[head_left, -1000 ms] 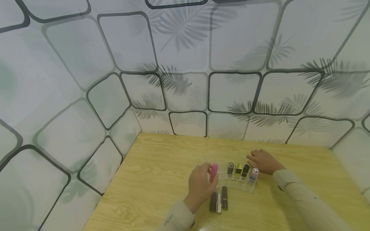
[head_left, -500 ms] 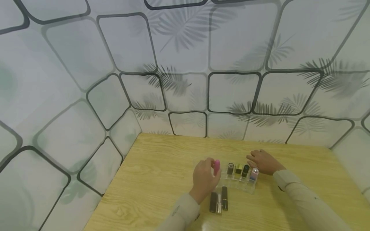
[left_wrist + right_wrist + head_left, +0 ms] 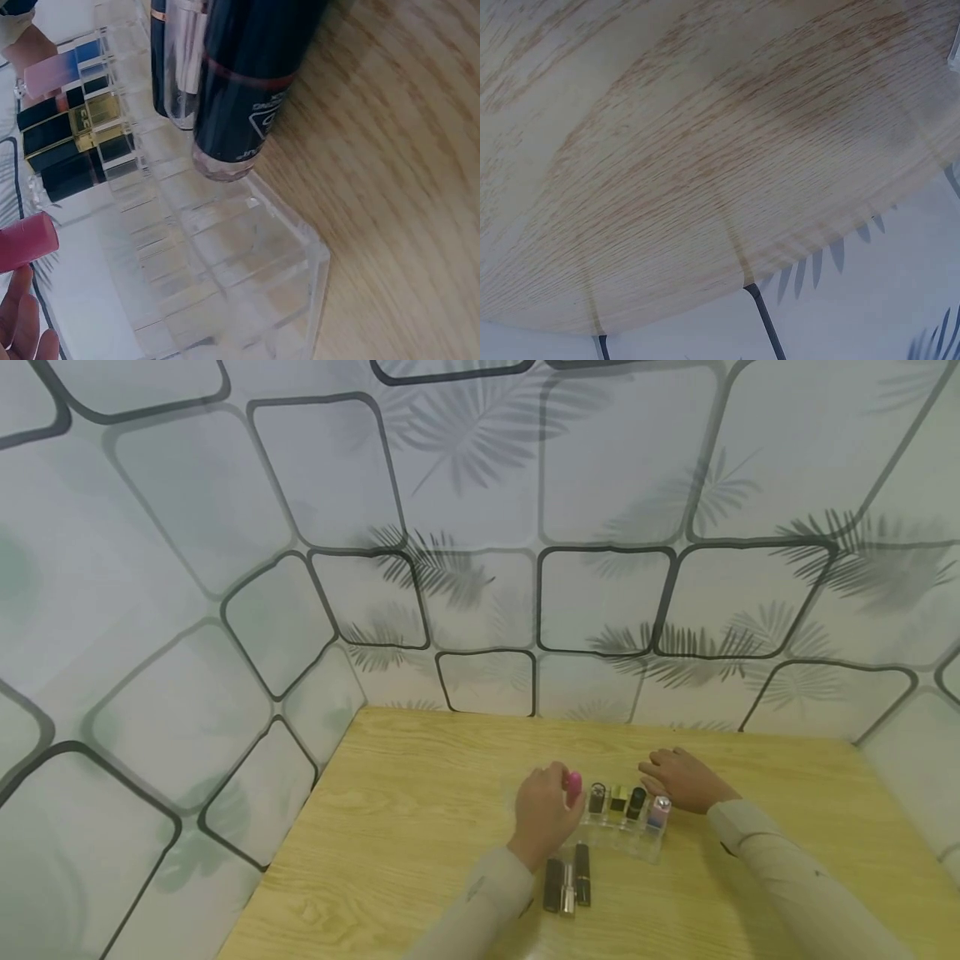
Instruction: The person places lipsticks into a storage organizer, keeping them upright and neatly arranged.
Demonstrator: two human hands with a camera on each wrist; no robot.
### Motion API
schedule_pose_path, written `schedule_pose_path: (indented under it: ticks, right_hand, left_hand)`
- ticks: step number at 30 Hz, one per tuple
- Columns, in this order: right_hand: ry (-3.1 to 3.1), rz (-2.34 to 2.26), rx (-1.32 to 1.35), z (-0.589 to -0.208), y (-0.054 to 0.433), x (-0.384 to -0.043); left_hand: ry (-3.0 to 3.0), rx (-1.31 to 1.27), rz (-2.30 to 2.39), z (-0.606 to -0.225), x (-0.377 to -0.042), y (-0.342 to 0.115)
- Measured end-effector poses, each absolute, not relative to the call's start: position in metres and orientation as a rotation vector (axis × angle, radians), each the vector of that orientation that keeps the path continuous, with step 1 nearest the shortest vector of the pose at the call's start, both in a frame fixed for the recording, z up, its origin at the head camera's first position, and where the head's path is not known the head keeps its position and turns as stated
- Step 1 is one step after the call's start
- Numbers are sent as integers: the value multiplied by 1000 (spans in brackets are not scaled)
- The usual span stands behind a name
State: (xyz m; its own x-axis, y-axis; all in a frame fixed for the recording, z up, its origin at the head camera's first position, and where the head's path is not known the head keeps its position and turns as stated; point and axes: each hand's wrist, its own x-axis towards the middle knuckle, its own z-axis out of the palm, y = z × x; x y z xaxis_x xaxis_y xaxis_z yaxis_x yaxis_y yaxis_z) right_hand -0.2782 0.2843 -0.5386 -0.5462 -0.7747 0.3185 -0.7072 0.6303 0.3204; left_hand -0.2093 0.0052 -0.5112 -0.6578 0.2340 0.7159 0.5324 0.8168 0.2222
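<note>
My left hand pinches a pink lipstick tube over the left part of a clear lipstick organizer. In the left wrist view the pink tube shows at the left edge, above fingertips and apart from the tubes standing in the organizer. Several tubes fill the back row: a dark one with a ring-like top, a gold and black one, a black one and a pink-and-blue one. Beside that last tube, my right hand rests at the organizer's right end, fingers loosely bent.
Three more lipsticks lie in front of the organizer on the wooden table: a black tube, a clear and silver tube and a slim black tube. A patterned wall covering stands behind and left of the table.
My left hand has moved right and slightly farther back with the pink lipstick tube, closer to the tubes in the row. The right hand has stayed in place.
</note>
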Motion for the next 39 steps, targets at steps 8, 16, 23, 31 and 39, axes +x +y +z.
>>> schedule_pose_path:
  ticks: [8,16,23,31,39]
  right_hand:
    - [-2377,-231,1182,-538,285,-279]
    - [-2407,-260,1171,-537,284,-278]
    - [-2434,-242,1161,-536,284,-277]
    - [-2424,-198,1158,-536,283,-277]
    - [-2439,-203,1150,-536,283,-277]
  left_hand:
    - [-2340,-507,-524,-519,-214,11]
    - [-2341,-469,-498,-528,-219,16]
    - [-2385,-460,-486,-532,-220,18]
    - [-2428,-440,-464,-533,-220,20]
    - [-2397,-450,-455,-535,-221,21]
